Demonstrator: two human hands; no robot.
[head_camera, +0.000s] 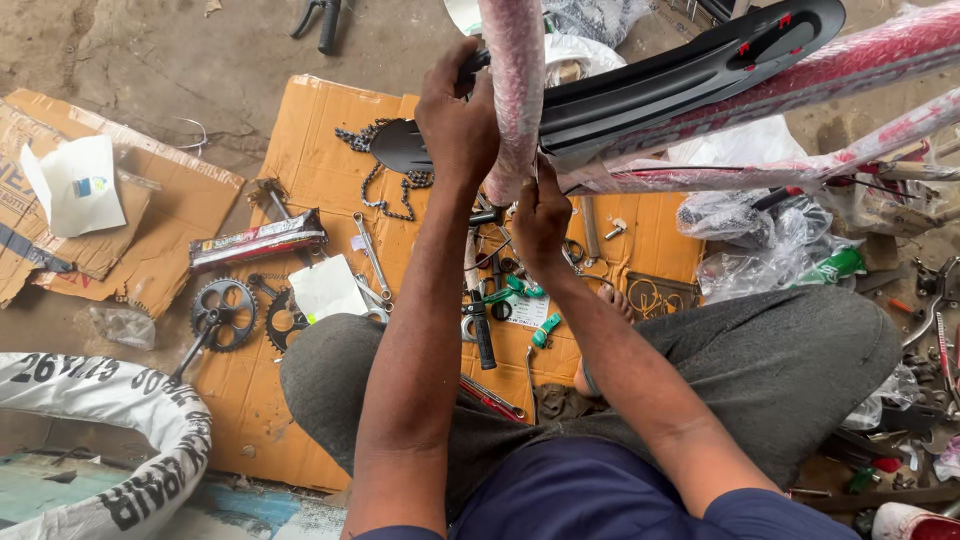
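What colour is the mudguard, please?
The mudguard is black with small red marks, in the head view.

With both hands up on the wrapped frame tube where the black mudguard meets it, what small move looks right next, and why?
Probably steady the wrapped red frame tube with the left hand while the right hand works the fastening at the black mudguard. Both hands already grip the tube right at the mudguard's narrow end, and neither holds a tool; the spanner lies on the cardboard below.

Dirt floor (180, 60); flattened cardboard (320, 130) on it, bearing chain (385, 200), chainring (224, 313), spanners (371, 255).
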